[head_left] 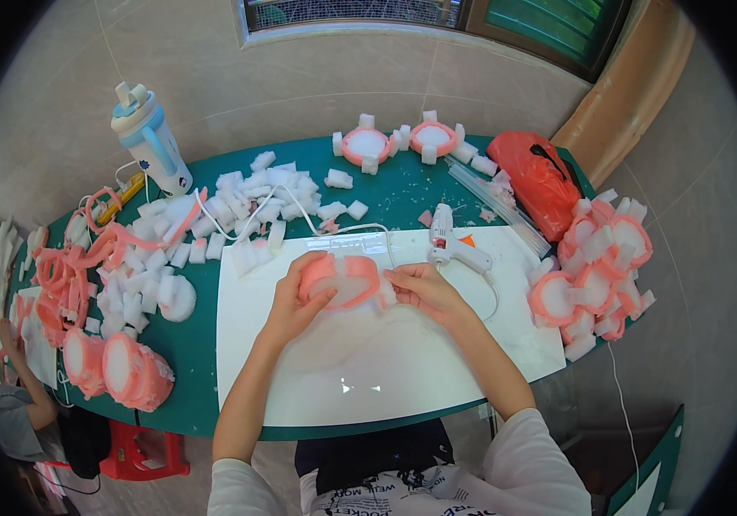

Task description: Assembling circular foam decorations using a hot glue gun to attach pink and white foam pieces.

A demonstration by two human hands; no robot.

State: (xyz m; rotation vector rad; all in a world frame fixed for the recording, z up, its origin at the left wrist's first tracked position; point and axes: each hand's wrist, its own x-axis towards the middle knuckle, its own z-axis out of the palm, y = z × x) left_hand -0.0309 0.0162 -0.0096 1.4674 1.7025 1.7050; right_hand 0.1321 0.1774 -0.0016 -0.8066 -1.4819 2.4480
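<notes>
Above the white board, my left hand (298, 297) grips a pink foam ring with a white foam centre (353, 284), thumb on its face and fingers behind. A white block sits on the ring's upper edge. At the ring's right side, my right hand (424, 291) is closed in a pinch on a small white foam block (386, 294), which appears to touch the pink band. Just beyond my right hand, a white glue gun (459, 248) with an orange part lies on the board, its cord trailing.
The white board (300, 387) lies on a green table (188, 378). Loose white foam blocks (248, 193), pink strips (59, 267) and stacked discs (132, 374) fill the left. Finished-looking foam rings (592, 284), a red bag (536, 181) and glue sticks (502, 206) are right. A bottle (152, 142) stands back left; another person's arm (33, 387) shows at far left.
</notes>
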